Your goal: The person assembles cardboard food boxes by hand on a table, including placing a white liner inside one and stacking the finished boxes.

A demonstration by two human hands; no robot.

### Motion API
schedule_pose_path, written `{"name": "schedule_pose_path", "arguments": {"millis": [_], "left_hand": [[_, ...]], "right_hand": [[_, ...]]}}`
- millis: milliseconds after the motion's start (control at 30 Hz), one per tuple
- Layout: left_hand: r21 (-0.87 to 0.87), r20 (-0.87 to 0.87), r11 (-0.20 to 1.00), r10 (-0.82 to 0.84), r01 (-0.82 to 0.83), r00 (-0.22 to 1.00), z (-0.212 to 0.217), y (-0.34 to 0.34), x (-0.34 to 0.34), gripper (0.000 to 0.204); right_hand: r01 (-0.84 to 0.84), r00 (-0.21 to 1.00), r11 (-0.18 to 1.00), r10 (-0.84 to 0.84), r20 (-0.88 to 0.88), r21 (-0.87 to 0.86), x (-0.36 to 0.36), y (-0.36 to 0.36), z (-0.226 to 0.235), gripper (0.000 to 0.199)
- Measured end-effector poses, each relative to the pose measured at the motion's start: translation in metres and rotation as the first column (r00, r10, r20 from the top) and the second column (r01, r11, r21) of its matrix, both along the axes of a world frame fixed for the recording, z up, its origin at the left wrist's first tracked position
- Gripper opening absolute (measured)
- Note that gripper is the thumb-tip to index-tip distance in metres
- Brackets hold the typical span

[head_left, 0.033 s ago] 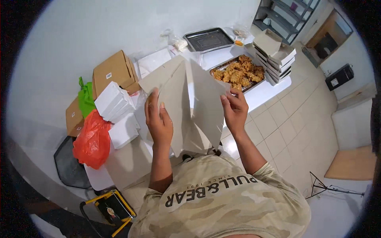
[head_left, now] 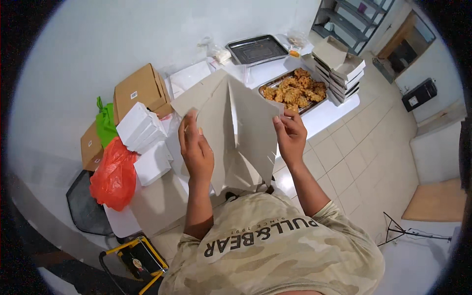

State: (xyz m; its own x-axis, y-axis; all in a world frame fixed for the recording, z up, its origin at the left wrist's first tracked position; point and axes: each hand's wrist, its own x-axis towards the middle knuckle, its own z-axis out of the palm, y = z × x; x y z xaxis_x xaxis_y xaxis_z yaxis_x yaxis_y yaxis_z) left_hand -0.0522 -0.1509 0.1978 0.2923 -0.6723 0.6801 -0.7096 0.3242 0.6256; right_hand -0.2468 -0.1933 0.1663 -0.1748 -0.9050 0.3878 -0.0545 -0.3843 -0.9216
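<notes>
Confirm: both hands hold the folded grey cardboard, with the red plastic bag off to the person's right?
Wrong side: the head view shows the red plastic bag off to the person's left. Both the left hand and right hand hold the folded grey cardboard.

Pale cardboard among red, green and gold

The cardboard is plain grey-beige. To its left, one plastic bag is vivid orange-red and a second bag bright green, with a plain brown carton and white small boxes. Beyond it, a tray is black against the white table. To its right, fried pieces are golden brown; stacked boxes show white outsides and grey-beige insides. The floor right of it is cream, gridded by thin darker lines. Below it, the shirt has khaki-and-cream camouflage with dark lettering.
</notes>
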Motion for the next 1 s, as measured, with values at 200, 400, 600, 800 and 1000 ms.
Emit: {"name": "schedule_pose_path", "arguments": {"millis": [200, 400, 600, 800, 1000], "left_hand": [[0.071, 0.200, 0.989, -0.140, 0.128, 0.970, 0.003, 0.001, 0.005, 0.050], [0.159, 0.011, 0.958, -0.245, 0.240, 0.969, 0.018, 0.005, -0.005, 0.041], [0.200, 0.062, 0.965, -0.186, 0.170, 0.981, 0.035, -0.001, -0.010, 0.018], [0.272, -0.077, 0.936, -0.211, 0.225, 0.974, 0.038, -0.015, -0.022, 0.021], [0.271, -0.047, 0.942, -0.194, 0.200, 0.980, 0.039, -0.020, -0.033, 0.022]], "right_hand": [[-0.295, 0.940, 0.945, 0.262, 0.217, 0.139, 0.019, 0.002, 0.021, 0.018], [-0.392, 0.919, 0.900, 0.394, 0.030, 0.193, 0.036, 0.000, 0.020, 0.027], [-0.416, 0.908, 0.880, 0.416, 0.053, 0.230, 0.037, -0.008, 0.020, 0.031], [-0.571, 0.816, 0.791, 0.517, 0.258, 0.222, 0.032, -0.005, 0.029, 0.031], [-0.588, 0.807, 0.771, 0.545, 0.226, 0.243, 0.020, -0.011, 0.031, 0.028]]}}
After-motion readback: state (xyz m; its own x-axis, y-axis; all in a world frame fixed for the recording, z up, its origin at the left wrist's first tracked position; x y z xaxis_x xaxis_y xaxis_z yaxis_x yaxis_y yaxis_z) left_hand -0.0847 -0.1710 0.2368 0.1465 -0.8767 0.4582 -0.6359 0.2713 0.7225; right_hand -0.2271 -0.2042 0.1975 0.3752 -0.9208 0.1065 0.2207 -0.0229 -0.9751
